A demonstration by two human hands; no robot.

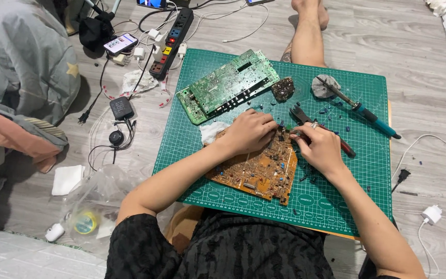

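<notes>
On a green gridded cutting mat [357, 191], the left hand [249, 132], fingers curled, presses an orange-brown circuit board [256, 173] while the right hand [320, 147] grips red-handled pliers [305, 120]; a clear plastic bag [96, 199] holds a solder reel.

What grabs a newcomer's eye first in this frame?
The bright green cutting mat on the grey floor, with both hands meeting at its centre. The left hand presses on an orange-brown circuit board, while the right hand holds red-handled pliers at the board's top edge. Behind them lie stacked green circuit boards and, at right, a teal-handled soldering iron.
</notes>
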